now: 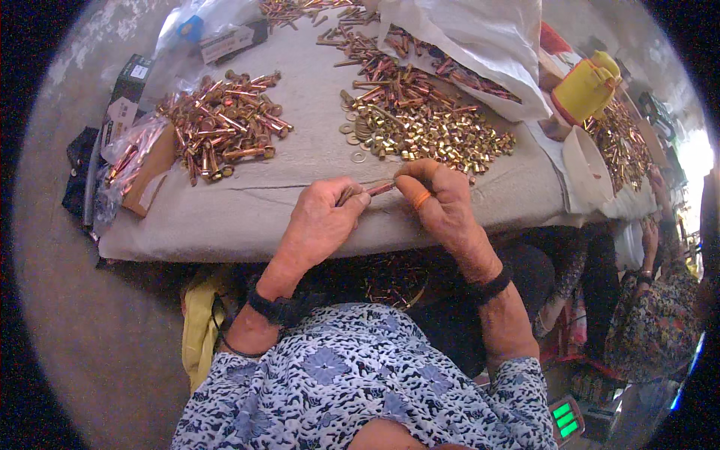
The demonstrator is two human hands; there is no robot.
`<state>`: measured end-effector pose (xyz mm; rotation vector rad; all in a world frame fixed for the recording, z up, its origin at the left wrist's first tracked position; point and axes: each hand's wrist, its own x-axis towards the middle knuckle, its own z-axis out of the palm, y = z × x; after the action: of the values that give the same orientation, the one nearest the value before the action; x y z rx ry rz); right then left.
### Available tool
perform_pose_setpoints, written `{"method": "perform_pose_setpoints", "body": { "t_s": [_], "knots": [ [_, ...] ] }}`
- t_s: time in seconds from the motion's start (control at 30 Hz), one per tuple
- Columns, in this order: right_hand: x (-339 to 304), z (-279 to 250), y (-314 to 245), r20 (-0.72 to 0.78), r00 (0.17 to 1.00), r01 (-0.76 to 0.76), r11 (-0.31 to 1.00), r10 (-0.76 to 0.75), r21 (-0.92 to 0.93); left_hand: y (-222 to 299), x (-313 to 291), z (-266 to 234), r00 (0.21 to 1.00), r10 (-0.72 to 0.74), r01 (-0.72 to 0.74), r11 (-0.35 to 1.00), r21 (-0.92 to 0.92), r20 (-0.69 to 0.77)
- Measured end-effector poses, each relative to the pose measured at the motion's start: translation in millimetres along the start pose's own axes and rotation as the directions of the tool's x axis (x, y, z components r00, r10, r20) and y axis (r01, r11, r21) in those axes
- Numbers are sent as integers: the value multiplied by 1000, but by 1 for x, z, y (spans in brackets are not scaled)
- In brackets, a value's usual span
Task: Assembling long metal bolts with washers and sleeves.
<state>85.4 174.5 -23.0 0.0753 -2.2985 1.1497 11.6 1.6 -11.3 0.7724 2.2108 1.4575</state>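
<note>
My left hand, closed in a pinch, holds a coppery bolt that points right over the front of the cloth-covered table. At the bolt's far end are the curled fingers of my right hand, which wears orange finger covers. Whatever small part those fingers pinch is hidden. Beyond my right hand spreads a heap of small golden nuts, with flat washers along its left side. A pile of assembled anchor bolts lies beyond my left hand.
A white sack spills long bolts at the back. At the right stand a yellow plastic jug, a white tub and another bolt pile. A cardboard box sits at the left edge; another person works at right.
</note>
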Motion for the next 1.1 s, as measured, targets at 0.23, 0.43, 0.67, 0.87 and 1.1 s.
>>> {"method": "perform_pose_setpoints", "body": {
  "t_s": [0.23, 0.43, 0.67, 0.87, 1.1],
  "knots": [
    [1, -1, -1, 24, 999, -39, 995, 41, -95, -2, -2, 2, 989, 141, -132, 982, 136, -51],
    [0, 8, -2, -123, 992, 29, 999, -26, 26, -1, -2, 3, 997, 61, -56, 995, 84, -55],
    [0, -8, -7, 72, 991, -109, 991, 114, -73, 3, -4, -2, 1000, 29, -29, 999, 19, 9],
    [0, 3, -6, -143, 990, 6, 999, 1, 47, 4, -3, 0, 999, -12, 13, 1000, 4, -41],
    [-3, -7, 4, -50, 998, 30, 999, -32, -44, -3, -2, 0, 996, 85, -84, 993, 88, -5]
  ]
}}
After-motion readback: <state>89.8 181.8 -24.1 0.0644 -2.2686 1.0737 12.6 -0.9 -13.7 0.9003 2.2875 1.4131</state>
